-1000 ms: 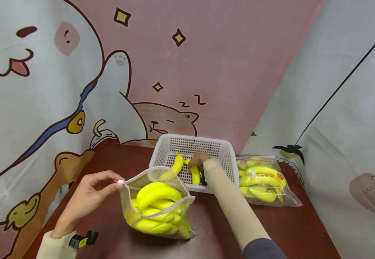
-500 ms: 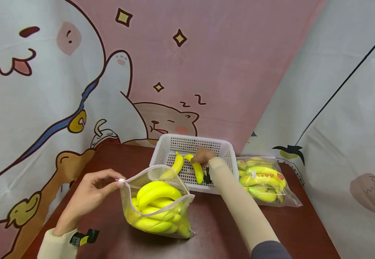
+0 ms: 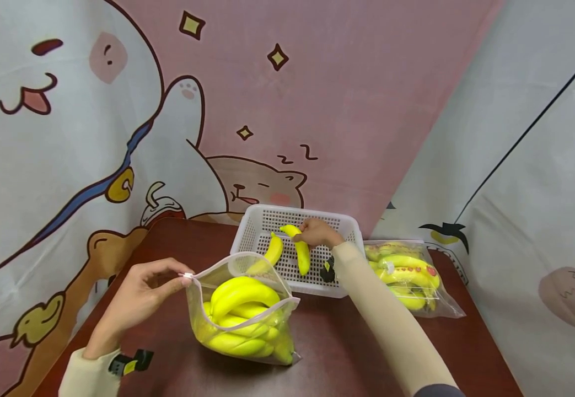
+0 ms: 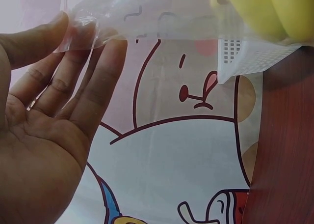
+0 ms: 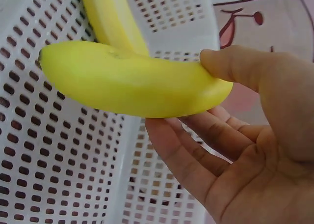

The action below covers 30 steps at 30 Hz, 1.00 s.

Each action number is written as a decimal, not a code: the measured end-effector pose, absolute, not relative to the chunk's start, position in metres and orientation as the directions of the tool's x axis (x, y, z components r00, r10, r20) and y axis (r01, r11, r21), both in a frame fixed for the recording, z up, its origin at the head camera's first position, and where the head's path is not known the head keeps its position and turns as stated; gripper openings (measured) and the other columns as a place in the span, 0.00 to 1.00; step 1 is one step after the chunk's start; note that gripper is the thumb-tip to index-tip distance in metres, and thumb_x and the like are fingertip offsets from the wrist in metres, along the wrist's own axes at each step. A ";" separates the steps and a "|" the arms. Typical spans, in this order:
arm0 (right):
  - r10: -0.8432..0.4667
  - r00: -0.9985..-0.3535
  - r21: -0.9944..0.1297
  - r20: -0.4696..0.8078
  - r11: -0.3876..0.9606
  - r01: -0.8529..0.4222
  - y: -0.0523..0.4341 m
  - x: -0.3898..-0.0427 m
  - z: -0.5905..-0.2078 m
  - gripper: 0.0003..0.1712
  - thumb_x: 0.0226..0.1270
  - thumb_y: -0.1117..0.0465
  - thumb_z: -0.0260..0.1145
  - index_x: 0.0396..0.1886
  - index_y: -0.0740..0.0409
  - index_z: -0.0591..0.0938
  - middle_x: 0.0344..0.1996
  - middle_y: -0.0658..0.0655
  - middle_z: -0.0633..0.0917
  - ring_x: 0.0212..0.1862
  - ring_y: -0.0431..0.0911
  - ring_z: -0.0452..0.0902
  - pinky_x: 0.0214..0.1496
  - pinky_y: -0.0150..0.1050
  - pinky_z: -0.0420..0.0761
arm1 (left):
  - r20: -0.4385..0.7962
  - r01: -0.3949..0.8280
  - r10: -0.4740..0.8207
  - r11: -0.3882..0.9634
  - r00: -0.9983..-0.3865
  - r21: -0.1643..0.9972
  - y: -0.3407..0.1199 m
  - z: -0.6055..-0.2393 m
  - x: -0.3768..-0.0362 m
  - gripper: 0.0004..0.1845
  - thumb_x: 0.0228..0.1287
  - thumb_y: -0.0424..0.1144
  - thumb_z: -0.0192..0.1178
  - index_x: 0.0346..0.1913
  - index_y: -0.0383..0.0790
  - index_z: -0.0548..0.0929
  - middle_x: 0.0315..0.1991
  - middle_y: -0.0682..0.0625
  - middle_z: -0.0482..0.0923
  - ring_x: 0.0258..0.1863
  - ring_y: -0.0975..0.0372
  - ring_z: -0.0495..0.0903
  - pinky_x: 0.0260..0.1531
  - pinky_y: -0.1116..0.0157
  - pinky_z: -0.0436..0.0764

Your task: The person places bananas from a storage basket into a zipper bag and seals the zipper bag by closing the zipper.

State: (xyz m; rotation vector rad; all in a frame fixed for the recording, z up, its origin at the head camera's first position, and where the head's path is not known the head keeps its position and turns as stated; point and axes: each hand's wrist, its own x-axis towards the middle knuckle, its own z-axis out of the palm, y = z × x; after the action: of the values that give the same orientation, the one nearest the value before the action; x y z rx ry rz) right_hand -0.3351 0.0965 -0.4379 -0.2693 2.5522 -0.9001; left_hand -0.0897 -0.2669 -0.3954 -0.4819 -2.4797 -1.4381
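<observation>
My left hand pinches the upper left corner of a clear zip bag between thumb and fingers, and the bag's mouth gapes. Several yellow bananas fill the bag, which stands on the table. Over the white basket, my right hand holds a banana between thumb and fingertips. In the right wrist view that banana lies crosswise in front of a second banana inside the basket. The left wrist view shows thumb and fingers on the thin plastic edge.
Right of the basket lies another clear bag packed with bananas and printed with red hearts. The dark red table meets cartoon-printed cloth walls at the back and sides. The open bag's rim overlaps the basket's front left in the head view.
The right hand has lifted the banana slightly within the basket and shifted a little right and back. The left hand and the open bag have stayed nearly still.
</observation>
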 end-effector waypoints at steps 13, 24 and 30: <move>-0.397 -0.899 -0.677 -0.182 0.714 -0.179 0.104 -0.301 -0.396 0.23 0.66 0.50 0.73 0.52 0.56 0.77 0.43 0.56 0.86 0.43 0.50 0.80 0.45 0.39 0.80 | 0.352 0.372 0.135 0.485 -0.926 0.792 -0.265 -0.395 -0.090 0.07 0.67 0.35 0.69 0.43 0.51 0.89 0.39 0.55 0.88 0.36 0.63 0.83 0.34 0.67 0.83; -0.475 -0.878 -0.712 -0.057 0.635 -0.298 0.095 -0.265 -0.344 0.20 0.66 0.50 0.74 0.51 0.49 0.77 0.44 0.52 0.87 0.46 0.49 0.82 0.52 0.44 0.79 | 0.375 0.396 0.142 0.463 -0.916 0.793 -0.265 -0.398 -0.090 0.07 0.66 0.32 0.69 0.43 0.49 0.89 0.38 0.54 0.88 0.34 0.64 0.82 0.31 0.67 0.82; -0.557 -0.829 -0.688 0.051 0.583 -0.433 0.088 -0.244 -0.315 0.19 0.66 0.51 0.74 0.51 0.48 0.78 0.41 0.48 0.88 0.44 0.45 0.84 0.53 0.44 0.82 | 0.381 0.404 0.147 0.457 -0.913 0.792 -0.264 -0.398 -0.091 0.08 0.66 0.32 0.68 0.43 0.49 0.89 0.38 0.54 0.88 0.34 0.63 0.82 0.31 0.67 0.82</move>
State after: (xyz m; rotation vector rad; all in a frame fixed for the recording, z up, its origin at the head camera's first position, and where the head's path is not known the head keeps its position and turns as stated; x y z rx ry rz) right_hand -0.2443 0.0878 -0.3146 -0.8337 2.6396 -1.0770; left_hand -0.0912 -0.2641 -0.3981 -0.4745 -2.4505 -1.4380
